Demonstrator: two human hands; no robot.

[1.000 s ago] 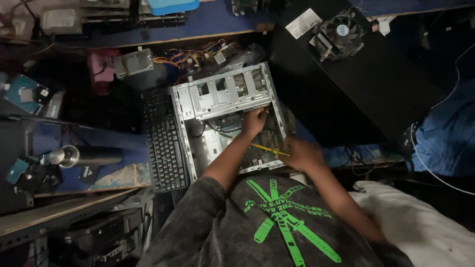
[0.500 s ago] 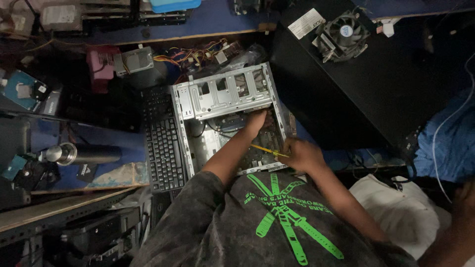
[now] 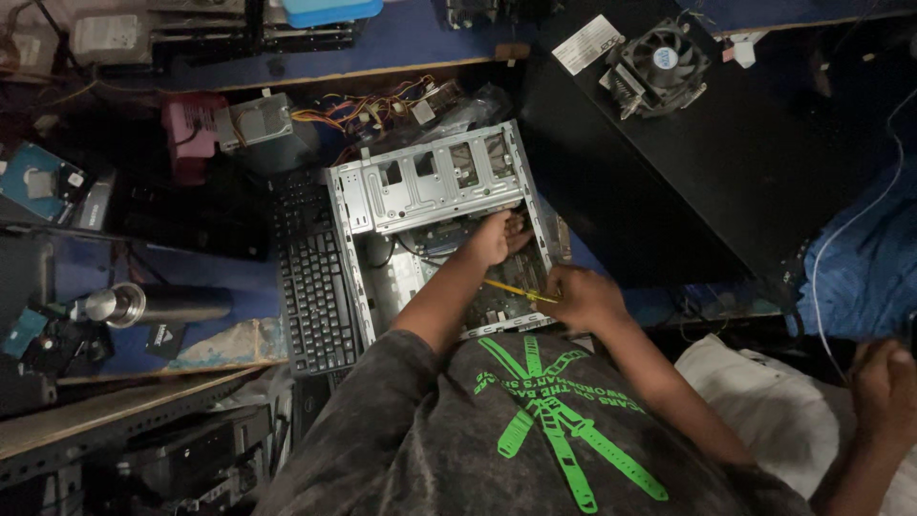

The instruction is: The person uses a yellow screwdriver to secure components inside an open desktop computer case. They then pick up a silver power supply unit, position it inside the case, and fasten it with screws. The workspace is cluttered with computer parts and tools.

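Showing: a person bent over an open computer case (image 3: 430, 225), seen from above; head and shoulders hide the near end of the case.
Left hand (image 3: 497, 237): reaches into the case, fingers curled down among the parts; what the grip closes on, or whether it holds anything, cannot be told.
Right hand (image 3: 585, 298): closed around the handle of a yellow screwdriver (image 3: 511, 290), at the case's right edge; the handle is hidden in the fist.
Screwdriver: shaft points left across the circuit board (image 3: 501, 301); its tip is too small to make out.
Case: lies on its side on the blue worktop (image 3: 401, 38), drive bays at the far end.
Keyboard (image 3: 313, 287): black, just beside the case's left wall.
Cooling fan (image 3: 659, 59): on a black panel (image 3: 688, 162), well apart.
Metal flask (image 3: 153, 304): lying at left.
Lower right: another person's hand (image 3: 884, 382), cut off by the frame.
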